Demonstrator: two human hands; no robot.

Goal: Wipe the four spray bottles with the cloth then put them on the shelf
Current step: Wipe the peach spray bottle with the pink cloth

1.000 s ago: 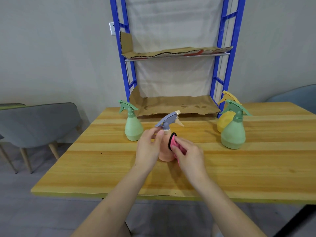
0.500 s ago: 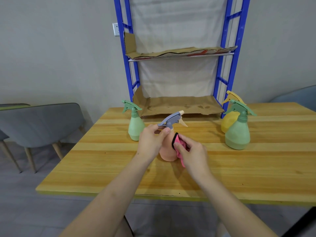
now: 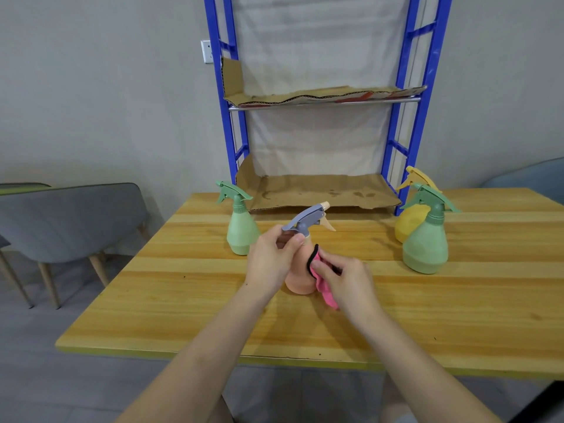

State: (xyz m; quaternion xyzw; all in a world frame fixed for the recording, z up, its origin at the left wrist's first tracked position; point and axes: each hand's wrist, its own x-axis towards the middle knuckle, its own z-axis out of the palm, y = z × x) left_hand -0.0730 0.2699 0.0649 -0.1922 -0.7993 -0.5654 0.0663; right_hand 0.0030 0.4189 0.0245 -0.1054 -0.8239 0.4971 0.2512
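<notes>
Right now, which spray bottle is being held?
The peach plastic bottle with grey trigger; the left green bottle, right green bottle and yellow bottle stand untouched.

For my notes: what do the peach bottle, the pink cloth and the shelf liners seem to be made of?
Peach bottle: probably plastic, matte; even colour, no glare.
Pink cloth: soft fabric; it hangs limp, with a black stitched edge.
Shelf liners: likely corrugated cardboard, dull brown; torn, ragged edges.

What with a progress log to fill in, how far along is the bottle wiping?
Done: nothing shelved; the shelf holds no bottles. In hand: the left hand grips the peach bottle by its neck while the right hand presses the pink cloth on its side. Left: that bottle, two green bottles and the yellow bottle, all on the table, need shelving.
</notes>
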